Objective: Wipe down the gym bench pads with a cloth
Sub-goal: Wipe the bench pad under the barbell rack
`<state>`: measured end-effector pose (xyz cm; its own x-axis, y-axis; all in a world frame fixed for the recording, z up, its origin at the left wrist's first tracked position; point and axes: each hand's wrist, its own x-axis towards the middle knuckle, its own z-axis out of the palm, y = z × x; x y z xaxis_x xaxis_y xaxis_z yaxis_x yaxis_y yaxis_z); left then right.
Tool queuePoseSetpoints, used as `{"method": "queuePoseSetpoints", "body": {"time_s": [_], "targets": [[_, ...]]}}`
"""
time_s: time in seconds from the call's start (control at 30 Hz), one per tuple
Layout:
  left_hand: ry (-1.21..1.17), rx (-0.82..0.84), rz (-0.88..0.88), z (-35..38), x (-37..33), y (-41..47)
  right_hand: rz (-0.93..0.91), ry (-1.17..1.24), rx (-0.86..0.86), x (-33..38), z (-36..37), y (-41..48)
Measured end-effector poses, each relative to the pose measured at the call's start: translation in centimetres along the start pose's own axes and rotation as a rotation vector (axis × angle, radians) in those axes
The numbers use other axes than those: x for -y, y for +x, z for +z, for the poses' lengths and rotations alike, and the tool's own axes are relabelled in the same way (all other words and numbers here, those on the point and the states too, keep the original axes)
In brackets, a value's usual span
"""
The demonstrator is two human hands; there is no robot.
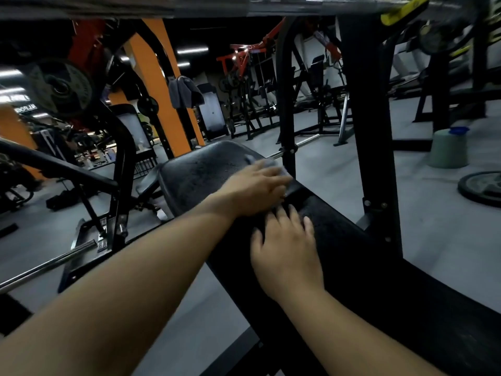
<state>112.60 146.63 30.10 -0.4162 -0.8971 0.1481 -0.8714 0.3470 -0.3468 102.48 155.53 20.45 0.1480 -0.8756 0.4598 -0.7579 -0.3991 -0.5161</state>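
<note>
Wiping stage: the cloth is pressed on the right edge of the far pad, close to the seam with the near pad; the work is judged to be under way, not finished.
Left grip: the left hand is laid over the cloth with fingers nearly straight; the cloth is pressed down, not bunched. Slight motion blur is noted.
Right grip: the right hand is spread flat on the near pad, nothing held; it is judged to serve as a brace.
Cloth handling: light, soft and limp; it is expected to fold or drag if pushed by one corner. It is best covered by the whole palm, as seen.
Pad handling: firm padding under a smooth black cover; a dull, speckled film is seen on the far pad, so it may be slippery.
Edges: the far pad ends in a rounded tip; both long sides fall away to the floor, and the cloth could be swept off there.
Open room: the left side is open; on the right, the black upright stands near the pad edge, and the barbell crosses overhead.
</note>
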Motion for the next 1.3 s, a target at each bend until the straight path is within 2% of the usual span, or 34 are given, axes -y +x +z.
{"method": "queuePoseSetpoints", "body": {"time_s": [0.07,0.1,0.2,0.27,0.37,0.43,0.47,0.53,0.57,0.6,0.63,0.7,0.77,0.83,0.9,0.93,0.97,1.03,1.1,1.17,1.2,1.23,1.3], "targets": [[-0.020,0.010,0.080,-0.3,2.4,-0.9,-0.002,0.038,-0.040,-0.4,0.0,-0.2],[-0.018,0.008,0.027,-0.3,5.5,-1.3,-0.006,0.053,-0.069,-0.5,0.0,-0.3],[0.073,0.016,-0.340,-0.5,12.2,-2.7,-0.012,0.049,-0.097,-0.5,0.4,-0.3],[0.090,-0.017,-0.343,0.0,10.2,-4.0,-0.012,0.030,-0.117,-0.5,0.5,-0.3],[0.043,-0.132,-0.219,1.6,5.1,-8.8,-0.009,0.017,-0.161,-0.6,0.7,-0.2],[0.066,-0.167,-0.250,1.7,6.7,-10.4,-0.014,0.011,-0.165,-0.5,0.8,-0.2],[0.071,-0.162,-0.298,1.5,8.4,-9.8,-0.022,0.011,-0.167,-0.5,0.9,-0.2],[0.037,-0.125,-0.522,0.7,10.8,-6.6,-0.023,0.012,-0.167,-0.6,0.9,-0.1],[0.033,-0.117,-0.612,0.4,10.0,-5.0,-0.019,0.015,-0.161,-0.6,0.9,-0.1],[0.065,-0.130,-0.627,0.6,8.3,-3.9,-0.015,0.022,-0.159,-0.5,0.9,-0.1],[0.099,-0.151,-0.543,1.1,6.2,-3.1,-0.013,0.026,-0.159,-0.5,0.8,-0.1],[0.070,-0.123,-0.257,1.8,2.2,-4.4,-0.024,0.013,-0.156,-0.4,0.9,0.0],[0.024,-0.080,-0.099,1.1,2.7,-6.1,-0.025,0.012,-0.179,-0.6,1.0,-0.1],[0.066,-0.074,-0.188,0.1,7.0,-5.3,-0.025,0.028,-0.205,-0.5,1.1,-0.1],[0.100,-0.050,-0.401,-0.6,11.0,-2.9,-0.018,0.040,-0.200,-0.4,1.2,-0.1],[0.110,-0.042,-0.471,-0.7,11.2,-1.4,-0.019,0.043,-0.206,-0.5,1.2,-0.1],[0.108,-0.048,-0.468,-0.5,10.2,0.1,-0.023,0.044,-0.214,-0.5,1.2,-0.1],[0.051,-0.067,-0.291,0.1,6.2,1.8,-0.017,0.061,-0.205,-0.5,1.0,-0.1],[0.029,-0.058,-0.011,0.6,3.0,0.3,0.003,0.115,-0.179,-0.6,0.8,-0.3],[0.024,-0.029,0.211,0.4,3.8,-2.7,0.001,0.155,-0.221,-0.5,0.7,-0.4],[0.032,-0.010,0.235,0.1,5.4,-3.7,-0.012,0.167,-0.251,-0.5,0.8,-0.4],[0.061,-0.008,0.176,-0.1,7.1,-4.2,-0.026,0.179,-0.276,-0.5,0.9,-0.4],[0.102,-0.032,-0.086,-0.3,9.1,-3.3,-0.041,0.184,-0.304,-0.6,1.0,-0.3]]}}
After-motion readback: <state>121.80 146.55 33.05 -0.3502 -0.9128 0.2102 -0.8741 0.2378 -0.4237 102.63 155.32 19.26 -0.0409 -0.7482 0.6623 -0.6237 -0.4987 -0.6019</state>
